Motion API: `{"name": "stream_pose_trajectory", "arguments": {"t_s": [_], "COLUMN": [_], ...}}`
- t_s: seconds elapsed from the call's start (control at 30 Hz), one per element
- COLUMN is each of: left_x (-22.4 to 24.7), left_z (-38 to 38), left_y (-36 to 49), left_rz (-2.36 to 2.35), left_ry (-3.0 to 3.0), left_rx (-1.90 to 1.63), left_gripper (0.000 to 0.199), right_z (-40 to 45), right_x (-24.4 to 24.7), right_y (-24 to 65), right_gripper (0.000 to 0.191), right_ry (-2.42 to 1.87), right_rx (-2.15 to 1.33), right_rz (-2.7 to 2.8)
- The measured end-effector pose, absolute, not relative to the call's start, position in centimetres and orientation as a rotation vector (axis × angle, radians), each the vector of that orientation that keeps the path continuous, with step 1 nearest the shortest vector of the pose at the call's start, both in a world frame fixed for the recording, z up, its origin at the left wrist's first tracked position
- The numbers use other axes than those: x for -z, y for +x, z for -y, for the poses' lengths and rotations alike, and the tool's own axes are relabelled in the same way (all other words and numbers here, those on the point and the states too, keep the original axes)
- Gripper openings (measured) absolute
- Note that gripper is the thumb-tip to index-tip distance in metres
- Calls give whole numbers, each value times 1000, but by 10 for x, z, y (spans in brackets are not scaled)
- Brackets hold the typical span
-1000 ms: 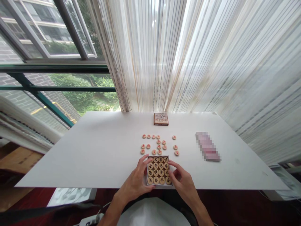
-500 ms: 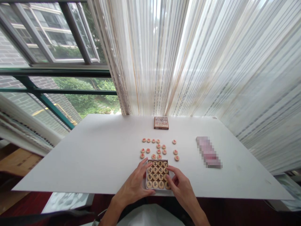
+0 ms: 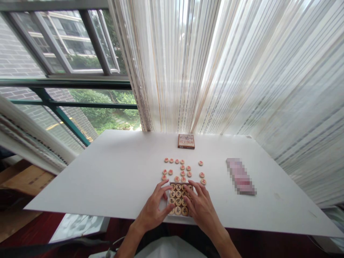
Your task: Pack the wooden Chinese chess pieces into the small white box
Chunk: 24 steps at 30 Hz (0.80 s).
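A shallow white-rimmed box (image 3: 180, 216) at the table's front edge holds rows of wooden Chinese chess pieces (image 3: 178, 194) with black characters. My left hand (image 3: 152, 207) grips the box's left side, fingers at the far left corner and thumb over the pieces at the near left. Spread above the right-hand columns, the fingers of my right hand (image 3: 202, 206) touch the pieces and cover several of them. Just beyond the box, several red-character chess pieces (image 3: 183, 173) lie loose on the white table (image 3: 107, 179).
A brown flat box lid (image 3: 186, 141) with printed characters lies near the table's far edge. To the right is a pinkish, pixelated flat object (image 3: 241, 176). A striped curtain (image 3: 172, 71) hangs behind the table, with a window (image 3: 80, 43) at the left.
My right hand has gone from pinching at the box's right edge to spreading its fingers over the pieces. My left thumb has moved up from the near edge. The view has shifted slightly.
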State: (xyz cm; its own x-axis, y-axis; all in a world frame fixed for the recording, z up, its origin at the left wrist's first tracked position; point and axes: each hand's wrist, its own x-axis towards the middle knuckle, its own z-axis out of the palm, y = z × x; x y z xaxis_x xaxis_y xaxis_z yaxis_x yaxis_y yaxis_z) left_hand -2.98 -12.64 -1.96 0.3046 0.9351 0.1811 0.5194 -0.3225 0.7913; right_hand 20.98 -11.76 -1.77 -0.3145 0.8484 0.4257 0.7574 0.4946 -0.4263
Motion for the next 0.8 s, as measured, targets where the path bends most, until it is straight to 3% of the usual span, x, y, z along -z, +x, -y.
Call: {"name": "stream_pose_trajectory", "arguments": {"t_s": [0.37,0.8], "left_x": [24,26], "left_z": [126,122], "left_y": [-29,-28], "left_rz": [-1337,-1328], "left_ry": [1914,1817], "left_rx": [-902,-996], "left_gripper": [40,32], "right_z": [117,124], "right_x": [31,32], "right_y": [214,223], "right_gripper": [30,25], "right_ry": [-1383,-1361], "right_rx": [-154,-384], "right_rz": [2065,1779]}}
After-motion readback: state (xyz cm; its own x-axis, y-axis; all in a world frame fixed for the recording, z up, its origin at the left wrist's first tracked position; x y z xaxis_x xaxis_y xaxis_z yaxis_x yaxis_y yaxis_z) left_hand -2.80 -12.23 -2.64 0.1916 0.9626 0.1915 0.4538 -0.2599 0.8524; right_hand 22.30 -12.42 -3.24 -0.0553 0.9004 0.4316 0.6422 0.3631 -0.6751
